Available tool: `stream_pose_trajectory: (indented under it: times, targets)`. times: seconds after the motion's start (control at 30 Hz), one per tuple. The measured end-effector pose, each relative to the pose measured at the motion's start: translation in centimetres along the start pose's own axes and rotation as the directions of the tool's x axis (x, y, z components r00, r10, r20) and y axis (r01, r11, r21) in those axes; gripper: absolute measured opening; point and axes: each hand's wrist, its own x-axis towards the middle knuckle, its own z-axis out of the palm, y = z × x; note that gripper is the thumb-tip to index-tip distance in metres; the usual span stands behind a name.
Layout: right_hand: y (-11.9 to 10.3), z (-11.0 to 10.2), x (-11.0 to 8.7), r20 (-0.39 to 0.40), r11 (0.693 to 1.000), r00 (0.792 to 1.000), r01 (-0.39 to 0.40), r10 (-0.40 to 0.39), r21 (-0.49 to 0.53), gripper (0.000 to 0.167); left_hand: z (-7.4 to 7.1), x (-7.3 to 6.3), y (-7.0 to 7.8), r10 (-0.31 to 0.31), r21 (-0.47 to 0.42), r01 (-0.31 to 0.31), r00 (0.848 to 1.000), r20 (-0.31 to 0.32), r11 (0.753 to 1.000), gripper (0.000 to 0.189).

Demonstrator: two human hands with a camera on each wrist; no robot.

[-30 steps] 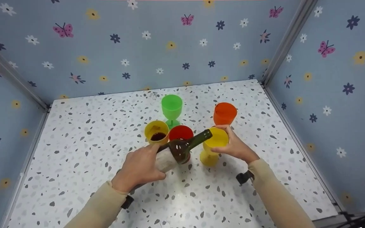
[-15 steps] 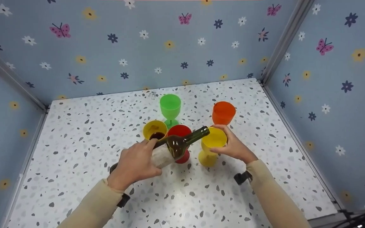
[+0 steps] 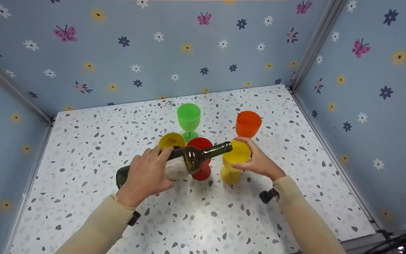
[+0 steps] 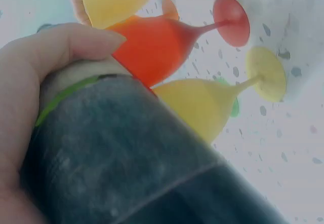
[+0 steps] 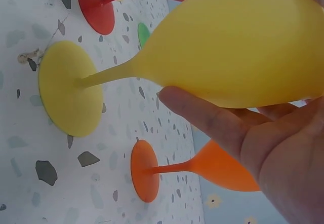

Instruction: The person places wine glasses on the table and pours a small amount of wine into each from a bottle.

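Observation:
My left hand [image 3: 148,176] grips a dark green wine bottle [image 3: 193,159] around its pale label. The bottle lies tilted almost level, and its mouth meets the left rim of a yellow goblet [image 3: 238,152]. Thumb and fingers of my right hand [image 3: 261,162] hold that goblet's bowl; in the right wrist view its round foot [image 5: 71,88] stands on the table. Beneath the bottle's neck is a red goblet [image 3: 201,173], partly covered. Another yellow goblet [image 3: 170,140] stands behind my left hand, its lower part hidden. Inside the held goblet only yellow wall shows.
Behind these stand a green goblet [image 3: 189,116] and, just beyond my right hand, an orange goblet [image 3: 248,124]. The speckled white table [image 3: 203,218] is enclosed by blue patterned panels [image 3: 174,53] at the back and sides.
My left hand has drawn back leftward, and the bottle has swung flatter, its base now showing at left. Hand and bottle now cover the dark liquid in the left yellow goblet. My right hand stays put.

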Motion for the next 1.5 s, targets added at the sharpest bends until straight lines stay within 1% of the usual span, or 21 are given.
stream_pose_trajectory:
  times: [0.1,0.3,0.57,0.77,0.9,1.1,1.17,1.3,1.4,1.5]
  targets:
    - [-0.1,0.0,0.1,-0.001,1.0,1.0,0.003,-0.003,-0.009,0.084,0.0,0.4,-0.2,0.01,0.031,-0.01,1.0,-0.016,0.999,0.087]
    - [-0.1,0.0,-0.2,-0.009,1.0,1.0,-0.013,0.013,-0.012,0.086,0.0,1.1,-0.3,0.032,0.051,-0.032,0.999,-0.014,0.998,0.084]
    - [0.0,0.1,-0.1,0.001,1.0,1.0,-0.015,0.015,0.001,0.085,-0.1,1.8,-0.5,0.088,0.101,-0.082,0.995,-0.049,0.991,0.079]
    - [-0.1,0.2,-0.1,-0.003,0.999,1.0,-0.027,0.027,0.035,0.086,-0.4,2.4,-0.5,0.111,0.139,-0.105,0.993,-0.036,0.985,0.079]
    - [-0.1,0.3,0.0,0.01,0.997,0.999,-0.033,0.032,0.067,0.085,-0.6,2.5,-0.5,0.119,0.164,-0.113,0.993,-0.027,0.98,0.08]
    - [-0.2,0.3,0.1,0.015,0.997,0.999,-0.051,0.05,0.058,0.085,-0.6,2.6,-0.6,0.124,0.172,-0.121,0.992,-0.01,0.978,0.079]
    - [-0.6,0.4,0.1,0.021,0.997,0.998,-0.057,0.056,0.048,0.085,-0.7,2.7,-0.6,0.122,0.176,-0.12,0.992,-0.001,0.977,0.08]
    - [-2.3,0.4,-0.6,0.028,0.999,0.999,-0.045,0.044,0.024,0.085,-0.7,2.7,-0.4,0.123,0.178,-0.122,0.992,0.007,0.976,0.08]
    - [-1.8,0.4,-0.6,0.019,0.999,0.999,-0.036,0.035,0.014,0.087,-0.7,2.9,-0.3,0.134,0.175,-0.132,0.991,0.002,0.976,0.08]
    - [-0.4,0.3,-0.2,0.003,1.0,1.0,-0.027,0.027,0.011,0.087,-0.7,3.1,-0.2,0.154,0.181,-0.15,0.988,-0.01,0.972,0.08]
